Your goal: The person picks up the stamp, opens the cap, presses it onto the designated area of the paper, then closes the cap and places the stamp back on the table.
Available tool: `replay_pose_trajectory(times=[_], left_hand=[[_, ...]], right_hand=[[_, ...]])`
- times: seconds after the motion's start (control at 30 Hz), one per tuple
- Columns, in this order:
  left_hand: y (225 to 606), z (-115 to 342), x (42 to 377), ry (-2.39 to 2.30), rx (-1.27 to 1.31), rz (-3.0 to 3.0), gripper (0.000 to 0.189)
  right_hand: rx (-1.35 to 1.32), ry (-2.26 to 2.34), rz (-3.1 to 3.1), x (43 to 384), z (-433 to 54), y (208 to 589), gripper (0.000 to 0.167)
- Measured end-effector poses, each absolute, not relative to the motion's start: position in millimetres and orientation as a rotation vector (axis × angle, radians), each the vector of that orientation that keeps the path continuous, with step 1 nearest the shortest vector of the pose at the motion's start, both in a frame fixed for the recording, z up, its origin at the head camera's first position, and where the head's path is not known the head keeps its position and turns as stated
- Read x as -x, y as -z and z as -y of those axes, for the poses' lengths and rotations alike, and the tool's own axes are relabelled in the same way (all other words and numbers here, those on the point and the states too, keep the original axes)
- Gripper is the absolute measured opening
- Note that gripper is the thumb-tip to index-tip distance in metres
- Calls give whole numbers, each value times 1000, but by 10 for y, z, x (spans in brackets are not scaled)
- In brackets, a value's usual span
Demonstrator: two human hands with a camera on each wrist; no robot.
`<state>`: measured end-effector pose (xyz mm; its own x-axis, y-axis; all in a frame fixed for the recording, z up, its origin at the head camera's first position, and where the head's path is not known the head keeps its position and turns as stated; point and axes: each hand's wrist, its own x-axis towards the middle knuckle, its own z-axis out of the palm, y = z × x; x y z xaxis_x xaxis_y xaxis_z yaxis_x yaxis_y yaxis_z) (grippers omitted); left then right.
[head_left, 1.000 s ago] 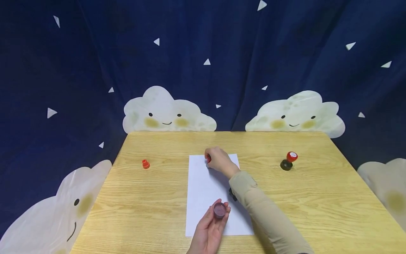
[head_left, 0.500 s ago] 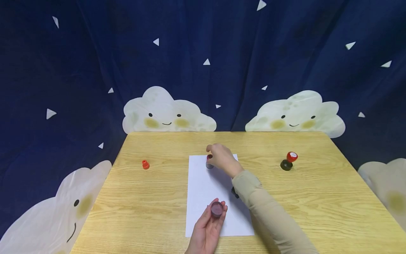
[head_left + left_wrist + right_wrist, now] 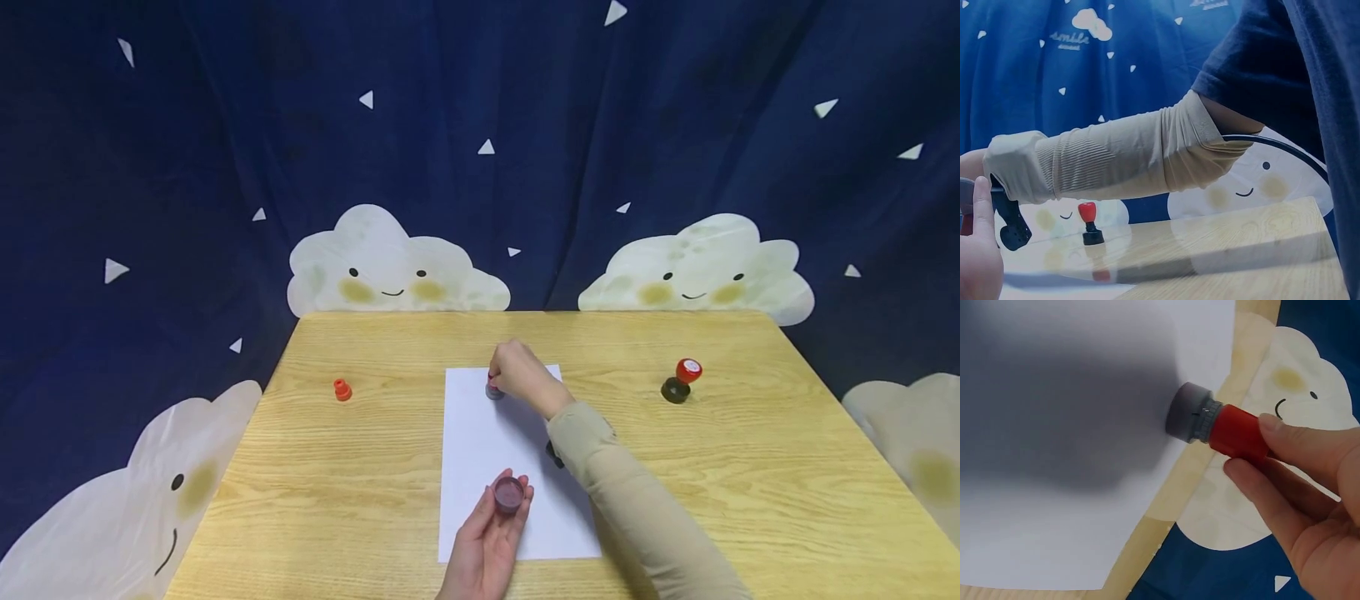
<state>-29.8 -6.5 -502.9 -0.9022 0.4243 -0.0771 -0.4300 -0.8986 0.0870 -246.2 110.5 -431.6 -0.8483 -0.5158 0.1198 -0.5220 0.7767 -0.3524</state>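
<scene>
My right hand (image 3: 522, 375) is at the far end of a white sheet of paper (image 3: 472, 467). Thumb and fingers pinch the red handle of a stamp (image 3: 1238, 432), as the right wrist view shows. The stamp's grey round base stands right at the paper. Nearer the front, my left hand (image 3: 483, 542) is palm up over the sheet, its fingers and thumb around a round dark translucent stamp cap (image 3: 508, 495). In the left wrist view, only part of the left hand (image 3: 982, 262) shows at the left edge.
A second stamp (image 3: 681, 382), red-knobbed with a black base, stands on the wooden table (image 3: 360, 500) at the right. A small red stepped piece (image 3: 342, 390) sits at the left. Behind the table hangs a dark blue curtain (image 3: 435, 167) with clouds.
My right fingers loosened and lifted on the stamp's handle half a second ago, showing more of it, and now pinch it again. My left hand drifted slightly left with the cap.
</scene>
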Motion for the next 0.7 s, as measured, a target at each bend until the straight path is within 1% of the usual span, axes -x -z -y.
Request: replay_pose_trajectory(times=[0.17, 0.43, 0.7], left_hand=[[5045, 57, 285, -2691, 97, -166, 35], [5026, 47, 289, -2703, 87, -148, 34], [5012, 92, 296, -2694, 104, -167, 34]], right_hand=[[-896, -626, 2939, 2478, -1120, 4379, 15], [-901, -660, 2894, 2494, -1133, 4410, 26], [-894, -690, 2853, 2468, -1137, 4436, 29]])
